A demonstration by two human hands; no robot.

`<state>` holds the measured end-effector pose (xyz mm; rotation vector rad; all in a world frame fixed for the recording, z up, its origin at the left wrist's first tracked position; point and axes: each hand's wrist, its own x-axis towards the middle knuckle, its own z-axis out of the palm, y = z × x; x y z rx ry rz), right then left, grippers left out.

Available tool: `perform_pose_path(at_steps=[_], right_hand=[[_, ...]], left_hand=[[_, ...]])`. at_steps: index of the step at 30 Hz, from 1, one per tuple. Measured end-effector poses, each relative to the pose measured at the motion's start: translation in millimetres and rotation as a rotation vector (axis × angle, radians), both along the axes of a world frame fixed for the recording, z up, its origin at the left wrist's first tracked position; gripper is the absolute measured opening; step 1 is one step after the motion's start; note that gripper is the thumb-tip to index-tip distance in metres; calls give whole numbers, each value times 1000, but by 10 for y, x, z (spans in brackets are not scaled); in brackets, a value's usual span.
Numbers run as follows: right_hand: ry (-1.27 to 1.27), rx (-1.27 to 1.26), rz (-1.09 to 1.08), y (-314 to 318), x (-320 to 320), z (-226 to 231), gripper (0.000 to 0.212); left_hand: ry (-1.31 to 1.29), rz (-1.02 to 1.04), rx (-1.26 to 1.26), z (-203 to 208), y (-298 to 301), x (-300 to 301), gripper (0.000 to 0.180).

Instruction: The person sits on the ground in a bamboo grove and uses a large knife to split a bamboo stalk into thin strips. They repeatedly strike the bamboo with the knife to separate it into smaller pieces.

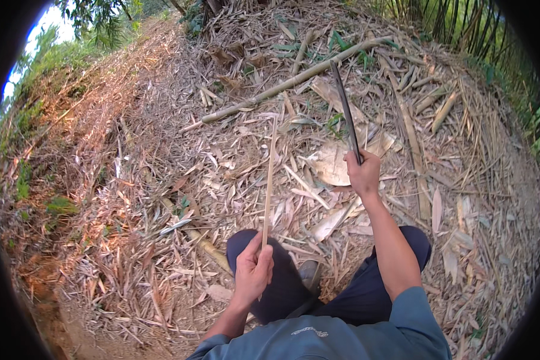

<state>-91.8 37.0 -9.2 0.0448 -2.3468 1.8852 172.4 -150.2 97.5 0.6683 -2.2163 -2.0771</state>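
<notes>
Gripping a thin bamboo strip (269, 180), the left hand (253, 270) has its fingers wrapped round the lower end; the strip rises away above the knuckles. It looks light, springy and splintery, best held low. The right hand (363, 174) is clenched on a long dark blade (345, 108) raised beyond its fingers.

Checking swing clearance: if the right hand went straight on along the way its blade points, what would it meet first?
Probably the long bamboo pole lying across the litter beyond the dark blade in the right hand; depth is unclear.
</notes>
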Motion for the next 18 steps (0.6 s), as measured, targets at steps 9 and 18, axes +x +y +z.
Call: perform_pose_path(at_steps=[9, 18], right_hand=[[384, 347, 169, 484, 471, 434, 32], [720, 342, 367, 113, 706, 432, 41]], left_hand=[[45, -109, 283, -171, 340, -616, 35], [315, -162, -441, -704, 396, -726, 14]])
